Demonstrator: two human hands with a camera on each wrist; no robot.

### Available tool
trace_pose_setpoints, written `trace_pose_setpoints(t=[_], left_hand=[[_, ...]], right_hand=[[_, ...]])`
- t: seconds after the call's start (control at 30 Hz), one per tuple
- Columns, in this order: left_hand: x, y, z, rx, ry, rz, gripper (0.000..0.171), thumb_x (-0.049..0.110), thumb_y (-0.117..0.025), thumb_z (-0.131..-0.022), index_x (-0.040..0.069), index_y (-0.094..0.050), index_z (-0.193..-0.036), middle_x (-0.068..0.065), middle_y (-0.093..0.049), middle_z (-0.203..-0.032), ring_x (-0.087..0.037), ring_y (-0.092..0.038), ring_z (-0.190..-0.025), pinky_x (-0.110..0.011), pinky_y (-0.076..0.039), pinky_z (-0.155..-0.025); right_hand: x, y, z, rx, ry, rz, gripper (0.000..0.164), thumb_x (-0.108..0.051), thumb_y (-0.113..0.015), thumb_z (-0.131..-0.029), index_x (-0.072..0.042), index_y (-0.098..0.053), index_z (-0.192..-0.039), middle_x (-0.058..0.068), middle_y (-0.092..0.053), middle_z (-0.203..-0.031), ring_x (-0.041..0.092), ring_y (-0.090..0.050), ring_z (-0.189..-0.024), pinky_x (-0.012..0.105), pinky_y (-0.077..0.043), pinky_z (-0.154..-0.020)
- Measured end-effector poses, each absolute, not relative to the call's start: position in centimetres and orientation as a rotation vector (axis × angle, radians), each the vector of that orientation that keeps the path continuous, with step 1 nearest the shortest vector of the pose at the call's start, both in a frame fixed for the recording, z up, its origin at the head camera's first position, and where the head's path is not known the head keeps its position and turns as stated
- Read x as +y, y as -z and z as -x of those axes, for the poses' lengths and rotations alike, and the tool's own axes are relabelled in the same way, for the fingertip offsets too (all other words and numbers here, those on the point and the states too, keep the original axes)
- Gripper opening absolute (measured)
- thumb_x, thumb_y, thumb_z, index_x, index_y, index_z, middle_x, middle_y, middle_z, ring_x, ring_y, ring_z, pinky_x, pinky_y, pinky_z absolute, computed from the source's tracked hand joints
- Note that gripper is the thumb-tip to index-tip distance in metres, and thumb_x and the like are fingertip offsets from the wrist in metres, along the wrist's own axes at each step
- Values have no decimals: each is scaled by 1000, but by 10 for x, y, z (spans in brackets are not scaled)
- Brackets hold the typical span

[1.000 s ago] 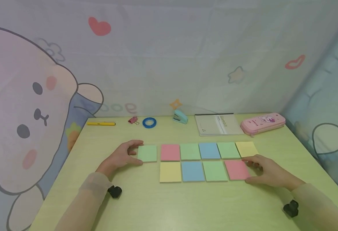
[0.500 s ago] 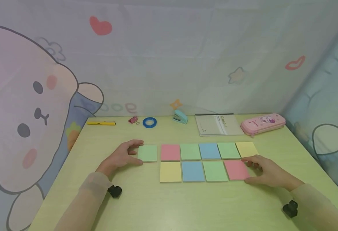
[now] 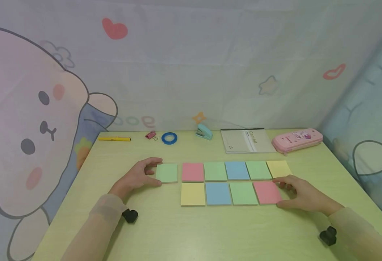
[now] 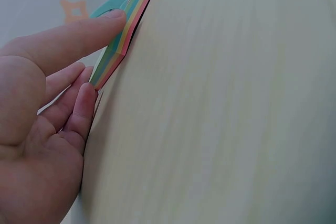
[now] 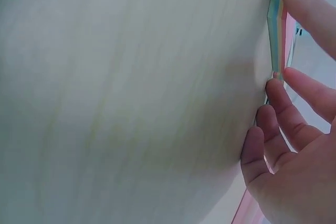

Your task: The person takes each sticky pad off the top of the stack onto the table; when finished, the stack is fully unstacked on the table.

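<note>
In the head view, my left hand (image 3: 137, 177) holds a green-topped sticky note pad (image 3: 167, 173) between thumb and forefinger, flat on the table at the left end of the back row. Its layered coloured edge shows in the left wrist view, with the thumb (image 4: 100, 32) against it. My right hand (image 3: 303, 194) pinches a pink-topped sticky note pad (image 3: 267, 192) by its corners, at the right end of the front row. Between the hands lie several more pads in two rows, among them a pink one (image 3: 192, 172) and a yellow one (image 3: 193, 194).
Along the table's back edge lie a yellow pen (image 3: 114, 139), a pink binder clip (image 3: 150, 135), a roll of blue tape (image 3: 169, 142), a mint stapler (image 3: 204, 132), a notebook (image 3: 246, 140) and a pink pencil case (image 3: 297, 140). A printed curtain (image 3: 184, 65) hangs behind.
</note>
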State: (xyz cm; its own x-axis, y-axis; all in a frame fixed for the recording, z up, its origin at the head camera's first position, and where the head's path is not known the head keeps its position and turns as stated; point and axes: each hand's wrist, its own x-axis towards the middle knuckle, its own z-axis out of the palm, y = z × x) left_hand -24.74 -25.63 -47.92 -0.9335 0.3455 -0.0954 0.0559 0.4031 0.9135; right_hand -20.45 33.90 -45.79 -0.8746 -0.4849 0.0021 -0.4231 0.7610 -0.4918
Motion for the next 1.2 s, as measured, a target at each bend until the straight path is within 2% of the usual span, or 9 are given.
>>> trace_pose_setpoints(t=[0.1, 0.23, 0.3, 0.4, 0.5, 0.57, 0.8, 0.9, 1.2], left_hand=[[-256, 479, 247, 2397, -1536, -340, 88, 11, -92, -80, 8, -48, -156, -16, -47, -160, -39, -52, -136, -53, -40, -117], [-256, 477, 248, 2404, -1524, -324, 88, 13, -93, -80, 9, -49, -156, -14, -47, -160, -38, -52, -136, -52, -40, -117], [-256, 476, 248, 2407, -1521, -325, 87, 13, -93, -80, 9, -48, -156, -14, -47, -160, -39, -52, -136, -52, -40, -117], [-256, 476, 249, 2408, -1523, -332, 87, 12, -92, -81, 9, -48, -156, -14, -47, -160, -39, -52, -136, -53, -40, -117], [-256, 477, 249, 2403, -1528, -333, 88, 12, -93, -80, 8, -48, -156, -14, -48, -160, -38, -51, -137, -52, -41, -116], [-256, 478, 249, 2406, -1521, -341, 89, 12, -93, -80, 8, -47, -156, -14, -48, -159, -38, -51, -136, -52, -41, -116], [-257, 480, 248, 2405, -1526, -309, 89, 13, -94, -79, 10, -49, -156, -12, -49, -159, -38, -53, -135, -51, -42, -116], [-257, 481, 248, 2409, -1527, -346, 88, 11, -93, -80, 7, -48, -156, -15, -49, -159, -39, -51, -137, -51, -42, -116], [-257, 481, 249, 2377, -1603, -400, 90, 2, -93, -76, 2, -48, -154, -18, -50, -157, -39, -46, -142, -52, -41, -116]], right_hand=[[337, 454, 208, 2854, 761, 728, 78, -47, -90, -82, -8, -59, -142, -3, -61, -108, 12, -53, -94, 28, -49, -78], [321, 441, 215, 2903, 895, 758, 66, -34, -88, -88, -4, -61, -140, 1, -61, -100, 15, -52, -85, 26, -45, -71], [305, 432, 220, 2924, 966, 801, 60, -28, -85, -90, -3, -61, -139, 5, -65, -103, 20, -57, -89, 29, -49, -74], [273, 420, 229, 2916, 1032, 847, 58, -27, -81, -94, -6, -60, -143, 9, -69, -119, 28, -62, -107, 41, -54, -87], [236, 413, 238, 2863, 1083, 899, 58, -28, -79, -96, -5, -58, -145, 12, -68, -134, 34, -61, -123, 54, -52, -97], [211, 410, 243, 2813, 1105, 933, 59, -30, -78, -97, -4, -57, -145, 13, -66, -139, 35, -59, -129, 58, -49, -102], [129, 408, 257, 2701, 1062, 963, 66, -39, -75, -97, -2, -55, -147, 11, -60, -148, 32, -51, -142, 54, -40, -116], [101, 409, 262, 2639, 1042, 956, 71, -43, -75, -96, -3, -52, -150, 10, -57, -151, 30, -47, -146, 51, -37, -120], [46, 416, 274, 2592, 947, 952, 75, -38, -81, -91, -2, -51, -151, 12, -58, -150, 31, -48, -144, 47, -39, -118]])
